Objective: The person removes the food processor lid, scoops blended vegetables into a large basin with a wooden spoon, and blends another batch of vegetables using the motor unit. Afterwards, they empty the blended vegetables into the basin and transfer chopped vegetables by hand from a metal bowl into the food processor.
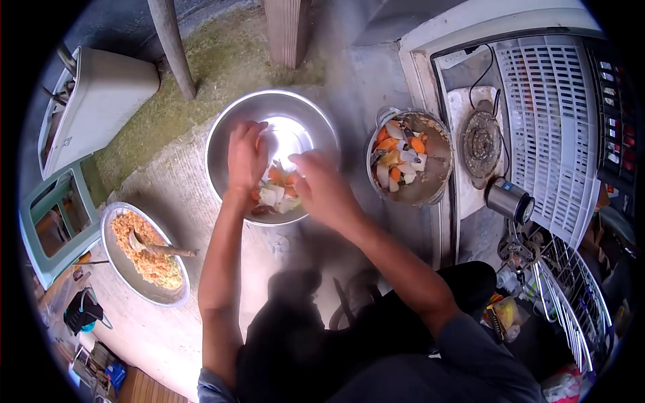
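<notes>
A wide steel bowl (222, 121) stands on the concrete in front of me, with cut vegetables (275, 195) gathered in its near part. White, pale green and orange pieces show there. My left hand (247, 158) is over the left side of the bowl, its fingers curled and partly hidden; whatever may be in them cannot be made out. Over the right side is my right hand (322, 188), smeared by motion, so its grip is unclear. Both hands hover close above the vegetables. Right of the bowl, a metal pot (437, 158) holds carrot and other chunks in murky liquid.
At left lies a metal basin (124, 269) of orange crumbly food with a wooden-handled ladle (164, 250). A hot plate (480, 144), a steel cup (510, 200) and a white plastic crate (551, 127) are at right. Wooden posts (289, 33) rise behind the bowl.
</notes>
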`<state>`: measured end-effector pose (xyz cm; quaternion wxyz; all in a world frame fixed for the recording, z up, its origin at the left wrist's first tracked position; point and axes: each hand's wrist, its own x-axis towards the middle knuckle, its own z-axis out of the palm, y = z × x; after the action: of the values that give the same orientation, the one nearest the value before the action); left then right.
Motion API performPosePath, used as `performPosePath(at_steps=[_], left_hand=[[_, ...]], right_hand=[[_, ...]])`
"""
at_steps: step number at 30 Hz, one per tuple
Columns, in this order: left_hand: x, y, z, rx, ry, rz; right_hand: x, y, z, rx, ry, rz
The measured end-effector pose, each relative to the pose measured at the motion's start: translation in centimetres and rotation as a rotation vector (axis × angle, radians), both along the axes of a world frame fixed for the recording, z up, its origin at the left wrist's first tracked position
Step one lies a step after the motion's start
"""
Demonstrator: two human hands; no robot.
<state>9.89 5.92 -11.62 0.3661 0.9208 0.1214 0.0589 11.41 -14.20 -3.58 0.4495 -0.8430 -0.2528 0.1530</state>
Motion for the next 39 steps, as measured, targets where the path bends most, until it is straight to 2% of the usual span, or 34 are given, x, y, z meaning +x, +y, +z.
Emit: performPosePath(at_steps=[2,4,5,7,8,9,10,13,16,20,21,26,29,32,35,38,39], left_hand=[[-0.2,2.1,-2.1,0.054,0.199,-0.111],[-0.9,3.2,-2.4,0.092,0.312,-0.213],[-1.5,3.5,-2.5,0.105,0.369,-0.266],[-1.6,4.2,0.1,0.072,0.638,-0.462],[-1.5,4.4,1.0,0.053,0.766,-0.564],[-1.9,4.5,1.4,-0.043,0.892,-0.534],[-2.4,4.2,1.8,0.033,0.902,-0.54],[-4.2,2.2,2.9,0.23,0.935,-0.569],[-4.7,1.3,2.0,0.206,0.971,-0.474],[-6.9,0.1,-1.0,0.07,0.734,-0.286],[-7.1,-0.4,-1.0,0.136,0.625,-0.251],[-6.6,-0.3,0.7,-0.177,0.674,-0.139],[-6.1,0.7,1.8,-0.437,0.739,-0.148],[-7.3,1.7,-0.2,-0.616,0.714,-0.123],[-7.0,1.4,0.9,-0.739,0.686,-0.049],[-7.2,0.9,-0.2,-0.773,0.63,0.061],[-6.6,0.6,0.7,-0.783,0.644,0.103]], right_hand=[[1.5,3.0,-4.0,-0.539,0.138,0.132],[1.5,3.5,-7.5,-0.665,0.105,0.187],[1.7,3.1,-8.6,-0.686,0.17,0.325],[2.1,2.8,-9.3,-0.744,0.275,0.583],[1.8,2.3,-9.5,-0.764,0.275,0.604],[1.6,2.0,-8.7,-0.782,0.272,0.622],[1.2,2.0,-8.0,-0.798,0.267,0.639],[-0.2,2.1,-9.6,-0.661,0.201,0.509],[-1.1,3.0,-10.8,-0.628,0.129,0.443],[-1.5,3.5,-10.5,-0.581,0.09,0.357],[-1.7,3.5,-10.7,-0.552,0.118,0.33],[-3.1,3.2,-12.7,-0.296,0.19,0.212],[-3.0,4.6,-9.6,-0.252,0.434,0.137],[-3.5,5.4,-9.2,-0.217,0.401,0.052],[-3.5,6.1,-11.3,-0.157,0.525,0.013],[-3.8,5.9,-15.3,0.053,0.962,-0.083],[-3.7,6.0,-14.9,0.082,0.97,-0.097]])
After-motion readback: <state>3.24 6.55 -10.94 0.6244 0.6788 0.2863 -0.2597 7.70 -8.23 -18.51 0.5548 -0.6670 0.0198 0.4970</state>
